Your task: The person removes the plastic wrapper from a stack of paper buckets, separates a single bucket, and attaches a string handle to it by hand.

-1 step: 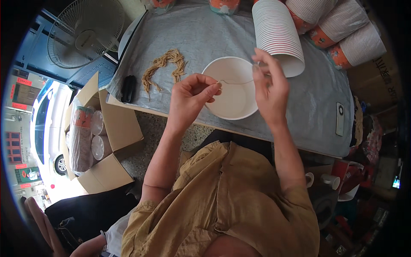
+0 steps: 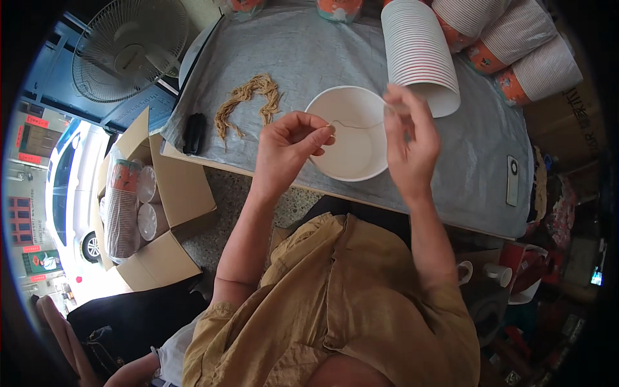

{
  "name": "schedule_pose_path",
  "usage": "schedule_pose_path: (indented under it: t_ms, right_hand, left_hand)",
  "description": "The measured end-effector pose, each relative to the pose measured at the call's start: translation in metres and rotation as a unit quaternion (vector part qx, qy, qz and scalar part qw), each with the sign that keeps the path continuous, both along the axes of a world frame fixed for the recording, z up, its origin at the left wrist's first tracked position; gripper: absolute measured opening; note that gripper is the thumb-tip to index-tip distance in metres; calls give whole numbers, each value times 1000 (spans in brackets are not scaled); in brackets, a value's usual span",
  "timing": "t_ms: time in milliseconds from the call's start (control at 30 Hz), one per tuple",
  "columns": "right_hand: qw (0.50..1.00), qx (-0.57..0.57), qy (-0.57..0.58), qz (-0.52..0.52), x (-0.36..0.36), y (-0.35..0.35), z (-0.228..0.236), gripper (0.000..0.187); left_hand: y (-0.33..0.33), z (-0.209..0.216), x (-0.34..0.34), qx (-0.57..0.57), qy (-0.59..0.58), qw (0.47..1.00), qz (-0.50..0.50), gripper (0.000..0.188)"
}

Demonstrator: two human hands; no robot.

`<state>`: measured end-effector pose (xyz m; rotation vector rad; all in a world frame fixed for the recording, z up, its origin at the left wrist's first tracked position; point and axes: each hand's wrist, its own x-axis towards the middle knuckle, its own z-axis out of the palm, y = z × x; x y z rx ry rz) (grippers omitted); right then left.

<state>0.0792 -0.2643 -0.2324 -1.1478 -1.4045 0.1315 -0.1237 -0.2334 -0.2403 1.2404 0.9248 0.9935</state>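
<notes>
My left hand (image 2: 288, 149) is closed, its thumb and index finger pinching one end of a thin tan string (image 2: 354, 126). The string runs slack across to my right hand (image 2: 414, 145), which is raised with its fingers smeared by motion. Whether those fingers grip the string I cannot make out. Beneath both hands stands a large white paper bowl (image 2: 351, 164), with only its pale inside wall and bottom showing. A loose curved bundle of tan strings (image 2: 248, 100) lies on the grey-covered table (image 2: 290, 51), left of the bowl.
A long stack of white paper bowls (image 2: 422, 48) lies behind my right hand. Wrapped stacks (image 2: 538, 64) sit at the far right. A black object (image 2: 194, 133) and a pale flat device (image 2: 511, 180) lie near the table's edges. An open carton (image 2: 184, 193) and a fan (image 2: 129, 55) stand left.
My right hand has shifted slightly down and to the right, its fingers moving. The string's middle hangs a little differently. My left hand stays in place.
</notes>
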Motion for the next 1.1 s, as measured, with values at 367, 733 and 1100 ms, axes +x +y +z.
schedule_pose_path:
  t_ms: [367,733,1100]
  right_hand:
    - [996,-49,-31,61,-37,-22,-25,31]
    - [998,-25,-39,42,-39,-17,-32,18]
    - [996,-54,2,66,-37,-17,-31,15]
  left_hand:
    - [-1,2,-1,-38,-14,999,-26,13]
    - [-1,-2,-5,-44,-76,996,-24,17]
    - [-2,-2,-4,-13,-47,998,-39,21]
